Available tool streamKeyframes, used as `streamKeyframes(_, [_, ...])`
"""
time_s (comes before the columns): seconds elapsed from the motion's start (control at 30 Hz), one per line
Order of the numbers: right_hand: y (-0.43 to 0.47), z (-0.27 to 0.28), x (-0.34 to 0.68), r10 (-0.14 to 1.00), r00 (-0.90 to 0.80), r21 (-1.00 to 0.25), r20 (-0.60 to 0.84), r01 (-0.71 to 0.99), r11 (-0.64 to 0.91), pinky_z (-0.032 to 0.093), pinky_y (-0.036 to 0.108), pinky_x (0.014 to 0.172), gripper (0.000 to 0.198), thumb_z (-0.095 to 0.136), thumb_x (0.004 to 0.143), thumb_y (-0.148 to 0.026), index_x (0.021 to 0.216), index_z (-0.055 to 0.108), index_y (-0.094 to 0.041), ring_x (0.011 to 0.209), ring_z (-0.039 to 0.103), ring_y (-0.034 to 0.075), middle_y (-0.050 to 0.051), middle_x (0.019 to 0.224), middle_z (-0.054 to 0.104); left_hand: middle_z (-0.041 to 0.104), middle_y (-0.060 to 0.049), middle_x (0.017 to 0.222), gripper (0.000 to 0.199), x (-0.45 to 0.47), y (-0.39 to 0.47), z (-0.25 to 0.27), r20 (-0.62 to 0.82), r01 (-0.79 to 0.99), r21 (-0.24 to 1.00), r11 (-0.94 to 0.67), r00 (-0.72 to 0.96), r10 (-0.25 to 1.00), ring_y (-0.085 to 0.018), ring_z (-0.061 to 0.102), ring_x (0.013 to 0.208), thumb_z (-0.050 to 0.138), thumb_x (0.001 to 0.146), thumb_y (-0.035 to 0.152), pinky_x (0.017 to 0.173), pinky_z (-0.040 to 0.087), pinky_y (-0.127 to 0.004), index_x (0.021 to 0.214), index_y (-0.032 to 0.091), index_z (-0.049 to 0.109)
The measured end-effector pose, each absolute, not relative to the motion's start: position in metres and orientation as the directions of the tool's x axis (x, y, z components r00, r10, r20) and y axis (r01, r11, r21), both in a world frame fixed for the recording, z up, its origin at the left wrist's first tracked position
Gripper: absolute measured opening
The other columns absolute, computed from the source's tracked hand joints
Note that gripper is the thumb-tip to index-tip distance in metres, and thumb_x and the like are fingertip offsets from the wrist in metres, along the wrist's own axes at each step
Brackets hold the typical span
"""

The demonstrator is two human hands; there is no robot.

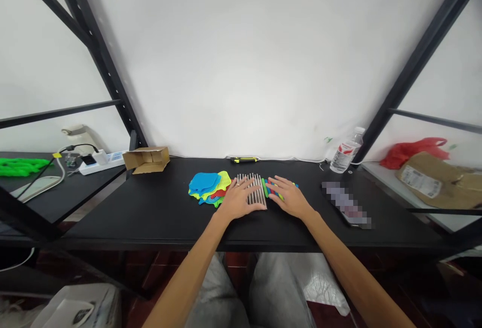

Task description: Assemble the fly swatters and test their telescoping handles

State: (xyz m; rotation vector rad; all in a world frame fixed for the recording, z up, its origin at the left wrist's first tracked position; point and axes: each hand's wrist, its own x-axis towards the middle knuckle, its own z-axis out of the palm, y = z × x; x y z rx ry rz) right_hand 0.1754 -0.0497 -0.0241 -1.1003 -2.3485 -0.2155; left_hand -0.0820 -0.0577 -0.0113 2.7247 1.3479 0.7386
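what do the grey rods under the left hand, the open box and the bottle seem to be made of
Grey rods: probably metal with a dull sheen, from their pale highlights; painted plastic is possible.
Open box: matte cardboard, going by its plain brown walls and flaps.
Bottle: most likely clear, glossy plastic, being see-through and shiny.

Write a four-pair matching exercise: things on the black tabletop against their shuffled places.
1. Slim grey rods
2. Open brown cardboard box
3. Clear plastic bottle
4. Multicoloured sticks

A. Rear right of the black tabletop
B. Partly beneath the right hand
C. Rear left of the black tabletop
D. Partly beneath the left hand

Pairs: 1-D; 2-C; 3-A; 4-B
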Motion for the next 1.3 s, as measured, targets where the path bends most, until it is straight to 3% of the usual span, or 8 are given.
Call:
streamKeyframes(0.13, [-0.05, -0.019, 0.191, 0.654, -0.268, -0.203, 0.707, 0.809, 0.551, 0.039, 0.045, 0.112, 0.039, 0.042, 0.101, -0.036, 0.132, 0.063, -0.026, 0.133, 0.048, 0.025, 0.004, 0.138, 0.06, 0.045, -0.009, 0.153, 0.065, -0.136, -0.051, -0.006, 0.499, 0.921, 0.148, -0.361, 0.246, 0.831, -0.031, 0.037, 0.142, 0.041, 0.092, 0.066, 0.12, 0.019, -0.052, 0.14, 0.025, 0.054])
streamKeyframes(0.23, [-0.047, -0.019, 0.203, 0.662, -0.079, -0.321, 0.745, 0.828, 0.46, 0.042, 0.044, 0.11, 0.041, 0.038, 0.102, -0.037, 0.13, 0.065, -0.024, 0.127, 0.053, 0.025, 0.005, 0.133, 0.064, 0.039, -0.022, 0.154, 0.085, -0.178, -0.046, -0.011, 0.459, 0.992, 0.113, -0.061, 0.003, 0.888, -0.043, 0.034, 0.141, 0.046, 0.087, 0.07, 0.114, 0.025, -0.059, 0.148, 0.011, 0.044])
streamKeyframes(0.3, [-0.044, -0.021, 0.208, 0.678, -0.001, -0.377, 0.735, 0.831, 0.409, 0.043, 0.043, 0.108, 0.043, 0.035, 0.102, -0.038, 0.129, 0.065, -0.022, 0.124, 0.055, 0.025, 0.007, 0.13, 0.065, 0.04, -0.026, 0.152, 0.091, -0.194, -0.047, -0.017, 0.391, 0.997, 0.081, 0.012, -0.043, 0.919, -0.046, 0.036, 0.139, 0.045, 0.086, 0.071, 0.111, 0.03, -0.059, 0.148, 0.005, 0.04])
streamKeyframes(0.47, [-0.039, -0.031, 0.214, 0.74, 0.035, -0.417, 0.671, 0.844, 0.338, 0.042, 0.041, 0.107, 0.047, 0.032, 0.101, -0.039, 0.124, 0.068, -0.02, 0.121, 0.057, 0.025, 0.008, 0.126, 0.068, 0.044, -0.023, 0.15, 0.072, -0.192, -0.056, -0.028, 0.41, 0.999, 0.033, -0.014, 0.0, 0.912, -0.04, 0.04, 0.138, 0.03, 0.097, 0.059, 0.112, 0.03, -0.056, 0.143, 0.007, 0.048])
streamKeyframes(0.7, [-0.03, -0.042, 0.218, 0.858, -0.017, -0.399, 0.514, 0.88, 0.256, 0.043, 0.037, 0.103, 0.044, 0.036, 0.099, -0.041, 0.114, 0.073, -0.021, 0.117, 0.06, 0.026, 0.01, 0.124, 0.069, 0.052, -0.019, 0.145, 0.062, -0.19, -0.058, -0.031, 0.483, 0.996, 0.062, -0.058, 0.021, 0.875, -0.033, 0.044, 0.137, 0.029, 0.1, 0.052, 0.116, 0.026, -0.054, 0.139, 0.011, 0.053])
streamKeyframes(0.9, [-0.032, -0.037, 0.218, 0.839, 0.067, -0.463, 0.54, 0.856, 0.229, 0.045, 0.039, 0.1, 0.045, 0.039, 0.098, -0.046, 0.107, 0.075, -0.022, 0.113, 0.062, 0.027, 0.009, 0.121, 0.07, 0.057, -0.012, 0.142, 0.053, -0.191, -0.063, -0.025, 0.505, 0.988, 0.108, -0.106, 0.038, 0.862, -0.028, 0.046, 0.137, 0.029, 0.102, 0.046, 0.117, 0.027, -0.049, 0.136, 0.017, 0.057])
streamKeyframes(1.1, [-0.038, -0.037, 0.21, 0.86, 0.035, -0.358, 0.509, 0.917, 0.174, 0.048, 0.042, 0.091, 0.04, 0.058, 0.085, -0.058, 0.077, 0.076, -0.023, 0.107, 0.062, 0.031, 0.011, 0.118, 0.069, 0.059, -0.01, 0.139, 0.049, -0.187, -0.068, -0.022, 0.505, 0.98, 0.14, -0.14, 0.051, 0.862, -0.028, 0.049, 0.134, 0.036, 0.099, 0.046, 0.117, 0.028, -0.048, 0.131, 0.02, 0.063])
streamKeyframes(1.3, [-0.038, -0.038, 0.208, 0.872, 0.043, -0.374, 0.487, 0.913, 0.163, 0.048, 0.046, 0.09, 0.042, 0.057, 0.083, -0.059, 0.076, 0.074, -0.021, 0.109, 0.061, 0.033, 0.014, 0.121, 0.067, 0.054, -0.01, 0.145, 0.051, -0.184, -0.073, -0.021, 0.524, 0.981, 0.138, -0.139, 0.047, 0.851, -0.031, 0.043, 0.138, 0.041, 0.096, 0.05, 0.118, 0.023, -0.05, 0.132, 0.021, 0.062])
